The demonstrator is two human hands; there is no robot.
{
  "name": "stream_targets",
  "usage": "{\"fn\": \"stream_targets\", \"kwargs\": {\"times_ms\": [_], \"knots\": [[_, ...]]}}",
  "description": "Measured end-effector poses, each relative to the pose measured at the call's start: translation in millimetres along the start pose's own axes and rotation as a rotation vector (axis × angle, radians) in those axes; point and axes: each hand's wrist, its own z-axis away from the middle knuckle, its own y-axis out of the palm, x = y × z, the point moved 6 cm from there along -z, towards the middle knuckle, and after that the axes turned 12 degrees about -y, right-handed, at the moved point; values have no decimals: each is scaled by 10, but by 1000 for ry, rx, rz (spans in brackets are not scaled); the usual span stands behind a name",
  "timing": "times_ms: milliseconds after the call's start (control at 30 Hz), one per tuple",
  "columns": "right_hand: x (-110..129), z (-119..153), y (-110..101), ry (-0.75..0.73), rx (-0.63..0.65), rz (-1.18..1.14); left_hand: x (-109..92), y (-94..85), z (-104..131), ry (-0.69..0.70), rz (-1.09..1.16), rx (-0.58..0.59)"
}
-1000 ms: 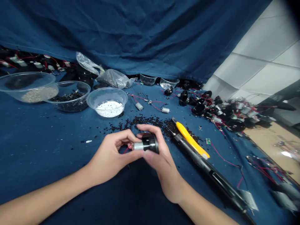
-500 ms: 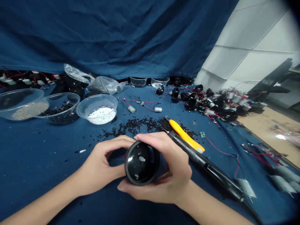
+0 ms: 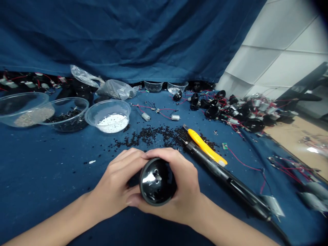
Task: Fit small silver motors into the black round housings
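Note:
Low in the middle of the head view is a round black plastic housing (image 3: 150,191), shaped like a cup, its open mouth facing me. A small pale shaft stands up inside it, with small holes around. My right hand (image 3: 176,188) is wrapped round its right side, thumb below and fingers over the top. My left hand (image 3: 118,182) is closed against its left and far side; those fingertips are hidden behind the housing. Just beyond my hands, many tiny black pieces (image 3: 159,135) lie scattered on the blue cloth.
To the right lie a yellow utility knife (image 3: 205,145) and a black electric screwdriver (image 3: 228,182) with a cord. Clear tubs, including one of white pieces (image 3: 112,123), stand at left. Wired motors and black housings (image 3: 253,124) are heaped at right. A plastic bag (image 3: 116,89) lies behind.
My left hand has closed in against the housing, narrowing the gap there. The housing has turned so its mouth faces me more squarely. The whole view has shifted slightly.

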Motion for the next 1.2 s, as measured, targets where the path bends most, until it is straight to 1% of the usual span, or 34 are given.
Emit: {"fn": "stream_targets", "kwargs": {"times_ms": [133,267,400,500,567,733,867,933,1067,1133,1200], "knots": [[16,23,39,-8,-11,-37,3,29,21,31,-12,-5],[23,28,46,-5,-28,-83,-13,38,25,46,2,28],[-2,41,36,33,-42,-66,20,60,32,-16,-60,51],[-14,53,57,35,-31,-71,30,83,56,-29,-64,64],[-10,61,68,29,-37,-81,16,76,69,-30,-93,33],[40,84,70,30,-91,-66,-107,6,93,22,-197,-112],[70,82,71,15,-110,-45,-161,-24,87,46,-257,-156],[57,68,51,9,-128,-52,-159,-31,73,58,-273,-154],[-12,26,26,45,-103,-80,-124,4,38,85,-256,-25],[-38,17,24,80,-94,-101,-124,-23,33,105,-257,-39],[-47,18,24,111,-102,-117,-137,-71,37,122,-266,-97]]}}
